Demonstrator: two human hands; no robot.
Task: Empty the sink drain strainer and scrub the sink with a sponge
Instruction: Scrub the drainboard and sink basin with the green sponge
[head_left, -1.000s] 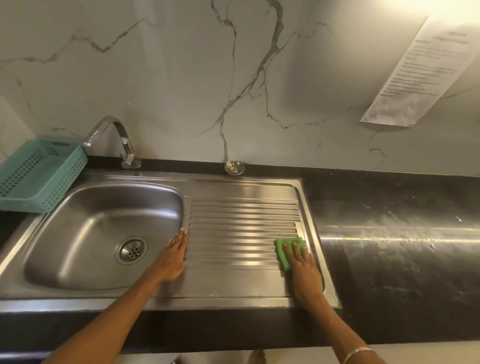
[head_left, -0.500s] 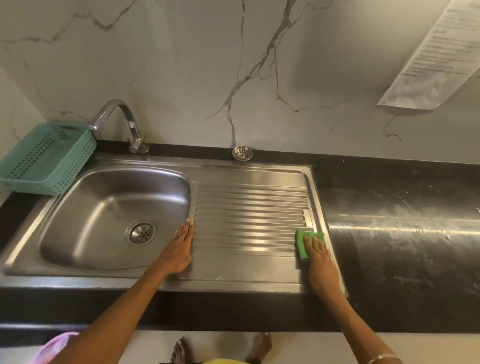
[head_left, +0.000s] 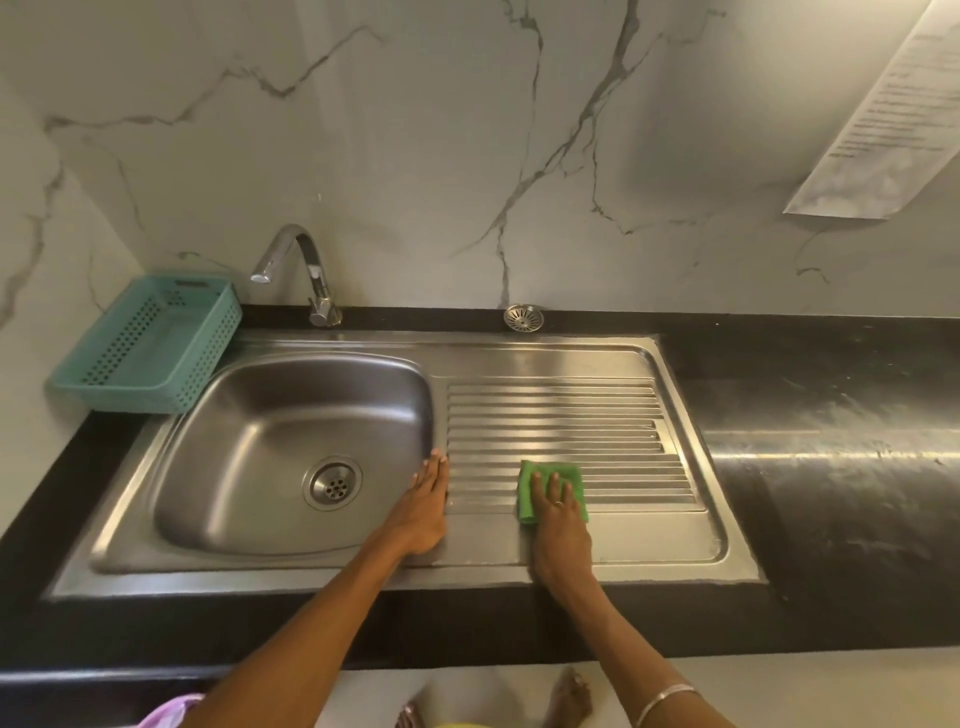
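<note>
- Right hand (head_left: 558, 512) lies flat on the green sponge (head_left: 551, 491), fingers stretched straight over it and pressing it down onto the ribbed drainboard (head_left: 571, 415); nothing is curled round it, this is a press and not a grasp.
- Sponge sits at the near left part of the ribs, its far edge and corners showing past the fingertips.
- Left hand (head_left: 425, 506) is flat too, fingers straight and together, palm down on the steel strip between the basin (head_left: 291, 415) and the drainboard, holding nothing.
- Its fingertips reach the basin's right rim; the two hands are near each other but apart.
- Strainer (head_left: 523, 317) is out of the drain, resting on the black ledge at the foot of the wall, just behind the drainboard's far edge.
- Drain (head_left: 333, 484) shows open in the basin floor, just left of the left hand.
- Faucet (head_left: 301, 270) rises behind the basin, spout turned to the left.
- Teal basket (head_left: 150, 345) stands on the counter at the sink's far left corner, tilted, one edge riding on the sink rim.
- Black counter (head_left: 831, 467) runs off to the right, with streaks and glare on it.
- Printed sheet (head_left: 893, 119) hangs on the marble wall, top right.
- Ring on the right hand, bangle (head_left: 662, 701) on the right wrist, bare feet below the counter edge.
</note>
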